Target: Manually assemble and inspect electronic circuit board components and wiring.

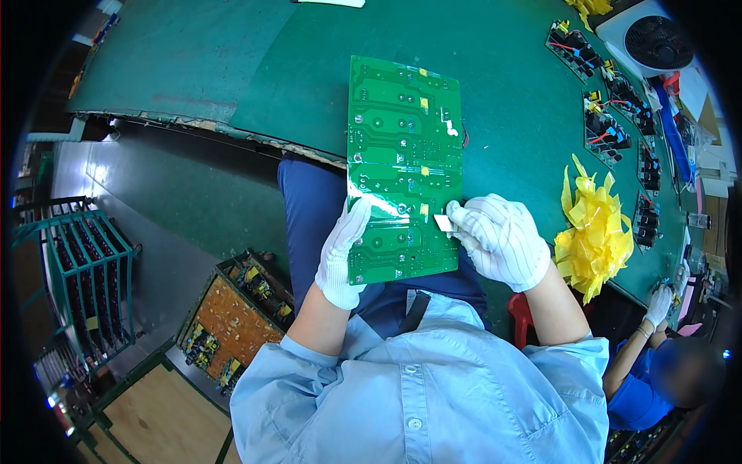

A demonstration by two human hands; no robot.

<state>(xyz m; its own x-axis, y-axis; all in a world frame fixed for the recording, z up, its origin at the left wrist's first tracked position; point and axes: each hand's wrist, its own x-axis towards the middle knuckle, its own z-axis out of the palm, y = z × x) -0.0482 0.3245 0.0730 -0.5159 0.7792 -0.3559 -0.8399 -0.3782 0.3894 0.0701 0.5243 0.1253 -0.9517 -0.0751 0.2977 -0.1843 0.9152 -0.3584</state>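
A large green circuit board (pixel 379 267) is held tilted up in front of me, with solder points and several small yellow patches on the side that faces me. Wearing a white glove, my left hand (pixel 344 247) grips its left edge near the lower corner, with the fingertips partly hidden. Beside the lower right edge my right hand (pixel 498 240), in a striped white glove, is closed in a pinch on a small white rectangular piece (pixel 444 223). That piece overlaps the board's face; whether it touches the board I cannot tell.
On the green table (pixel 301 69), right of the board, lies a heap of yellow tape-like strips (pixel 593 232). Assembled circuit boards (pixel 607 131) line the right side near a fan (pixel 658 42). A co-worker (pixel 657 371) sits far right. A wooden crate (pixel 239 313) and rack (pixel 89 267) stand left.
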